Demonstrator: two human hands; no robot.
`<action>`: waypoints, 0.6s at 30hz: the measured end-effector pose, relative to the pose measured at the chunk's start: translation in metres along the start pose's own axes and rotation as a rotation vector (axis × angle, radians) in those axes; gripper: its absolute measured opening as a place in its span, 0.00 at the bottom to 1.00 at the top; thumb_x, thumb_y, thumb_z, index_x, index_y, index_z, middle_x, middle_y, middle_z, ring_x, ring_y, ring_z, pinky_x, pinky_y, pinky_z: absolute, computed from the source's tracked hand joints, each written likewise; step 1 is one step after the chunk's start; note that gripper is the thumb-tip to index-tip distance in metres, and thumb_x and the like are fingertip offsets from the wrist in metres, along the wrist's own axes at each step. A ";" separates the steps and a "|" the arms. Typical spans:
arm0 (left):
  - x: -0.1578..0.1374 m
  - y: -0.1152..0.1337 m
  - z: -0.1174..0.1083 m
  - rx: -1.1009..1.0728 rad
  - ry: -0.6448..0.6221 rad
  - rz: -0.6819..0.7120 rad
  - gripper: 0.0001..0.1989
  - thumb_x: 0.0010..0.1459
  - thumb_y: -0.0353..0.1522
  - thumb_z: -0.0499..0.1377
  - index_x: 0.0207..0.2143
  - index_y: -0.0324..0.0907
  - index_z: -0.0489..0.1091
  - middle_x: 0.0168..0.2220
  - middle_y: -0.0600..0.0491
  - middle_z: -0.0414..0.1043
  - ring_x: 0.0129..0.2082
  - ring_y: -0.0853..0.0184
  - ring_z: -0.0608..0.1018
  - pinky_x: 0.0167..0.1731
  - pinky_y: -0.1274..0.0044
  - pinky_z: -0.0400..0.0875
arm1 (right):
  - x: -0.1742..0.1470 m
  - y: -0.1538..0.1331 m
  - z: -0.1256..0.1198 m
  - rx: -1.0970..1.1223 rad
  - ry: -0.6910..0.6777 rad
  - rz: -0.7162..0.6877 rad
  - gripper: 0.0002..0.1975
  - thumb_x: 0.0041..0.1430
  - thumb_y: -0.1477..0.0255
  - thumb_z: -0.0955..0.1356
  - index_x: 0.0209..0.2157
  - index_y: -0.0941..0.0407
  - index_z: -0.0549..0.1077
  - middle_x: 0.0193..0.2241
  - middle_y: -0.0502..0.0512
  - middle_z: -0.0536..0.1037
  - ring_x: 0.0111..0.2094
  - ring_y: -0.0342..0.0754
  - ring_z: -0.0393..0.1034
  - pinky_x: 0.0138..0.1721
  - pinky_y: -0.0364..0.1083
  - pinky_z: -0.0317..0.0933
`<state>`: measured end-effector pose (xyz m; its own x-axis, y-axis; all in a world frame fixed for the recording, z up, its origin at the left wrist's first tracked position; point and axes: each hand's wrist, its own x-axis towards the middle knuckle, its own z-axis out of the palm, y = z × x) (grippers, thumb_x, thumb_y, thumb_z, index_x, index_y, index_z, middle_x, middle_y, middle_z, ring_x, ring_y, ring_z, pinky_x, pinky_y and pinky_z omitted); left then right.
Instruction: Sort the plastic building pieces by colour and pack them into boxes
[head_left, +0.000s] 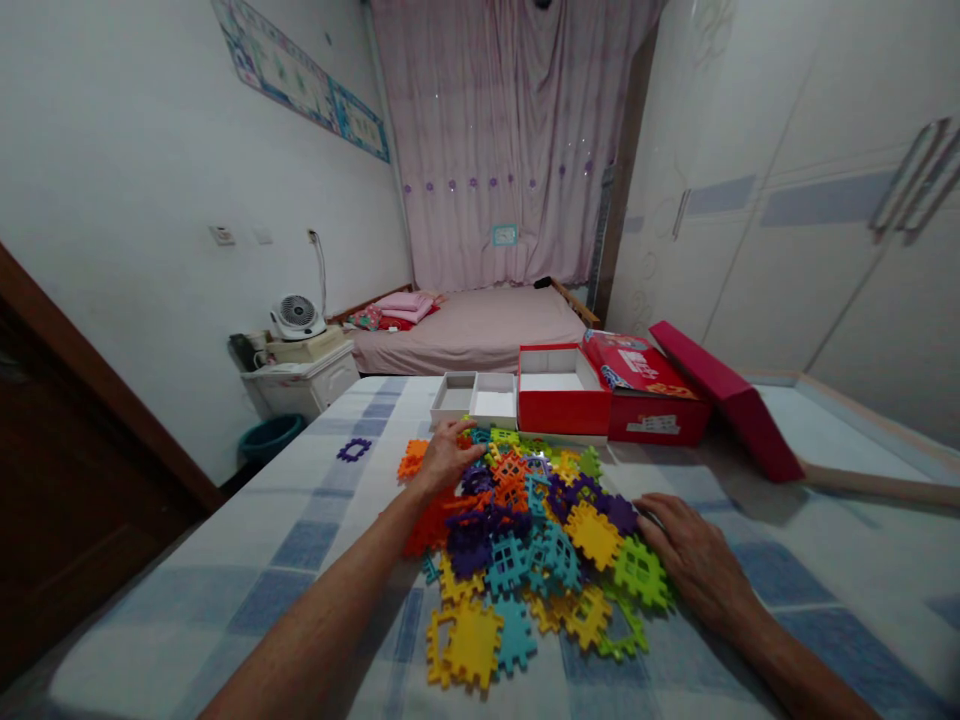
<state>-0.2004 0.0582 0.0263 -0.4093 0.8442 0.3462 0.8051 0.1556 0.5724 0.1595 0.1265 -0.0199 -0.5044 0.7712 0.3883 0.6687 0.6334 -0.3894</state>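
Observation:
A heap of interlocking plastic building tiles with notched edges lies on the checked tablecloth, in yellow, teal, purple, orange and lime green. My left hand (448,458) is at the far left of the heap, fingers stretched over the orange and green tiles; it seems to hold nothing. On the right side, my right hand (694,555) rests low with fingers spread, the tips at a purple tile (619,514) and beside a lime green window tile (642,573). Nearer me are a solid yellow tile (474,643) and a teal tile (514,634). One purple frame tile (354,450) lies apart at left.
Behind the heap stand a divided white tray (454,412), an uncovered red box (562,411) and another red box (652,419). A red lid (724,400) leans against that box at right. Beyond the table are a bed (487,318) and a cabinet with a fan (298,316).

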 end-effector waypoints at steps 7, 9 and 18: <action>-0.001 0.044 0.020 -0.045 -0.078 0.085 0.19 0.48 0.20 0.56 0.41 0.39 0.76 0.38 0.49 0.76 0.40 0.64 0.77 0.45 0.71 0.71 | 0.000 -0.003 -0.001 -0.012 0.004 0.008 0.21 0.63 0.61 0.56 0.43 0.56 0.74 0.46 0.60 0.75 0.48 0.53 0.70 0.51 0.54 0.63; -0.006 0.062 0.026 -0.054 -0.119 0.128 0.19 0.47 0.19 0.56 0.41 0.39 0.76 0.37 0.50 0.76 0.39 0.64 0.77 0.44 0.72 0.72 | 0.000 -0.002 0.000 -0.010 0.011 0.000 0.21 0.63 0.61 0.56 0.43 0.56 0.74 0.46 0.60 0.75 0.48 0.53 0.70 0.51 0.54 0.63; -0.016 0.081 -0.022 -0.197 -0.141 0.442 0.17 0.61 0.39 0.54 0.48 0.42 0.72 0.49 0.48 0.72 0.50 0.64 0.73 0.54 0.72 0.65 | -0.001 0.003 0.000 -0.002 -0.009 -0.015 0.21 0.63 0.61 0.56 0.43 0.56 0.74 0.47 0.61 0.75 0.48 0.53 0.70 0.51 0.55 0.63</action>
<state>-0.1381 0.0460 0.0835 0.0257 0.8705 0.4915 0.7866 -0.3210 0.5274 0.1615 0.1273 -0.0216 -0.5191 0.7622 0.3868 0.6622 0.6447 -0.3818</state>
